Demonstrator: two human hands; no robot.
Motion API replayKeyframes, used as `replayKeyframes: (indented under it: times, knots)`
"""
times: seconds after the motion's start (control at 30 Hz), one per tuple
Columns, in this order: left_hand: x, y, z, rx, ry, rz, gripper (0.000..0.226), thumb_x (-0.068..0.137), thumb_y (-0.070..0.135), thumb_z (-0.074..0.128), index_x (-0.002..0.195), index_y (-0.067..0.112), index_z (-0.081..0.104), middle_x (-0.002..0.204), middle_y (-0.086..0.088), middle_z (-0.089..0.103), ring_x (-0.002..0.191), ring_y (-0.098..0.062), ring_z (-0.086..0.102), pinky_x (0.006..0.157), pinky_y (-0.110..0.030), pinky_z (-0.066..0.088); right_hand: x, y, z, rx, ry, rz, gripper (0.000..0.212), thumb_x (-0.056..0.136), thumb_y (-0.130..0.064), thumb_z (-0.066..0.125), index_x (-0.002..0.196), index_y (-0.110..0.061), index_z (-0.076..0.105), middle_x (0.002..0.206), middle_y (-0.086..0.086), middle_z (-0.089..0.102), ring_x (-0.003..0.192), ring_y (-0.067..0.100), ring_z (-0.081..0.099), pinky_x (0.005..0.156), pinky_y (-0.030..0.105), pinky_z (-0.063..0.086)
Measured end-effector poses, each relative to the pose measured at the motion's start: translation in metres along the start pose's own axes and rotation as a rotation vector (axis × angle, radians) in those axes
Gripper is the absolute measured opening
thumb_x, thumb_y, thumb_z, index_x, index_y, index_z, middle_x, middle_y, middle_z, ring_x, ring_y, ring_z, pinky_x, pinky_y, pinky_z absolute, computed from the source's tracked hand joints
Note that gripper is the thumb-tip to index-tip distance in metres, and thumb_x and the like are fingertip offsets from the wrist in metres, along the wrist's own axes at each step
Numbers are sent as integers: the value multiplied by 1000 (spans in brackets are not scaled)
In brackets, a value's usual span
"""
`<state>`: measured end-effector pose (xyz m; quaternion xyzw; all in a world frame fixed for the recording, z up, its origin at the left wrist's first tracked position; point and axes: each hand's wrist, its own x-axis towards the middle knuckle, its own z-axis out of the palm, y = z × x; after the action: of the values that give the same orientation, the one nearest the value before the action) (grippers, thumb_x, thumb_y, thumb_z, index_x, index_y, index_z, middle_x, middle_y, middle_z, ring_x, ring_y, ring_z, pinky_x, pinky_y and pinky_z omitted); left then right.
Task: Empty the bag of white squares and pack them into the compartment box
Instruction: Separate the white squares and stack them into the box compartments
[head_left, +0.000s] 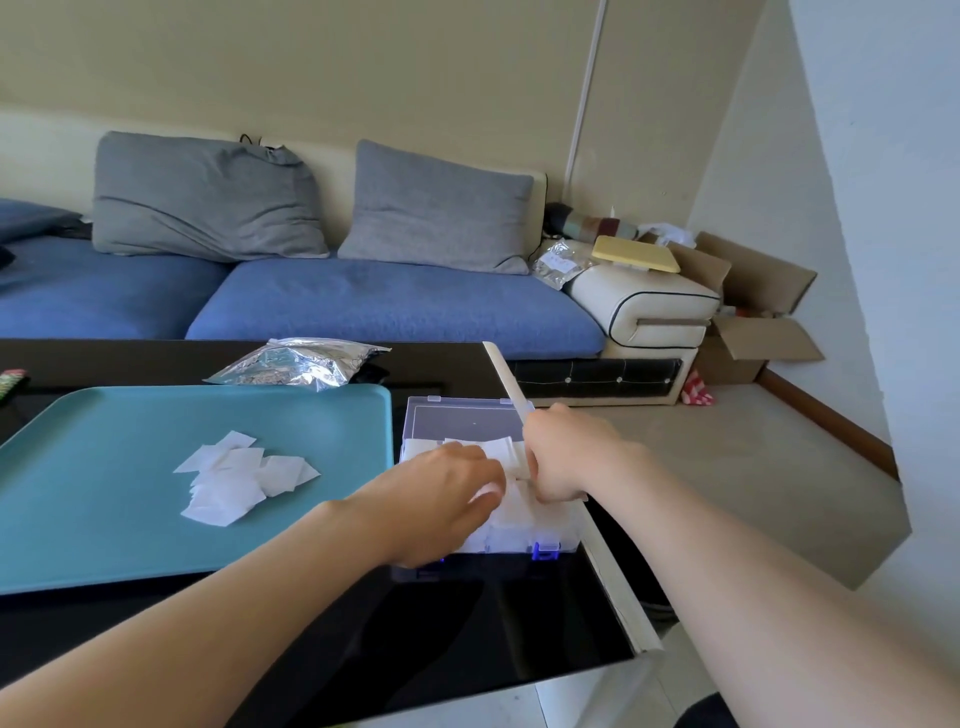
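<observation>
White squares (228, 483) lie heaped on the teal tray (104, 519), more packed in the compartment box (519, 545) beside it. Your right grip (561, 457) pinches a stack there – keep it upright, edges flush, while the left grip (441, 499) (closed or not, I cannot tell) steadies the neighbours

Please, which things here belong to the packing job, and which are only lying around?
Belong to the job:
crumpled silver foil bag
loose white squares on the teal plastic tray
clear plastic compartment box with blue latches
left hand and right hand, both at the box

Just lying about:
two grey fabric cushions
open brown cardboard boxes
flat pale yellow board
</observation>
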<state>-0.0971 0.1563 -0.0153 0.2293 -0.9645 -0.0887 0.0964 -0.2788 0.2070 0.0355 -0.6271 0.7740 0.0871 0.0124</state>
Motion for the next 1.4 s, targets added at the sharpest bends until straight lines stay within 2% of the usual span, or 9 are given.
replayKeyframes:
  times: [0.27,0.37,0.57,0.7,0.8,0.93,1.07,1.27,1.4]
  knots:
    - [-16,-51,-48,239,-27,-481,17,101,20,41,98,22,57,111,-1,61,96,-27,57,72,-37,46,0,-58,-33,94,216,-88,19,88,-8,64,88,-17,48,108,8,59,72,27,52,64,34,38]
    - [-30,-89,-53,218,-155,-667,13,95,20,42,97,23,55,113,-1,59,100,-28,58,80,-38,51,9,-91,-32,232,206,-136,12,86,-6,59,83,-17,54,90,4,49,80,34,55,69,36,45]
    - [-62,-165,-52,210,-357,-886,46,82,17,38,123,24,58,133,-6,46,113,-33,53,101,-50,50,35,-138,-24,289,127,-252,22,86,-3,56,106,-10,64,100,7,48,99,36,61,84,42,55]
    - [-72,-182,-51,182,-277,-902,23,90,3,39,102,16,54,128,-12,53,111,-34,55,101,-45,52,54,-157,-15,229,104,-256,10,89,-4,55,96,-11,57,107,11,50,92,37,56,75,37,44]
    - [-76,-191,-49,154,-270,-909,42,92,-1,40,129,13,55,141,-11,55,127,-33,56,104,-41,50,65,-169,-8,184,73,-260,9,92,-6,58,99,-12,56,103,9,47,87,36,53,75,36,44]
    - [-79,-191,-55,87,-325,-863,81,92,-3,36,160,40,27,156,-3,36,143,-33,40,111,-45,44,79,-183,-2,182,-59,-388,38,94,-18,67,130,-10,59,124,14,54,105,39,62,89,47,57]
    - [-76,-187,-59,69,-368,-820,72,93,0,41,154,40,41,145,-4,42,132,-29,49,106,-42,47,85,-198,2,209,-120,-491,65,87,-36,77,143,-19,50,129,10,55,117,34,56,94,48,55]
    - [-67,-186,-58,63,-318,-796,42,92,13,60,131,30,60,131,0,60,120,-28,57,99,-40,51,94,-215,2,147,-48,-557,29,86,-17,67,110,-28,55,97,6,56,99,38,59,68,38,49]
    - [-69,-191,-54,31,-288,-822,37,91,20,65,126,29,60,130,1,59,120,-28,56,100,-44,51,93,-207,-4,152,-38,-535,40,90,-10,65,127,-25,59,111,5,49,99,36,58,72,37,42]
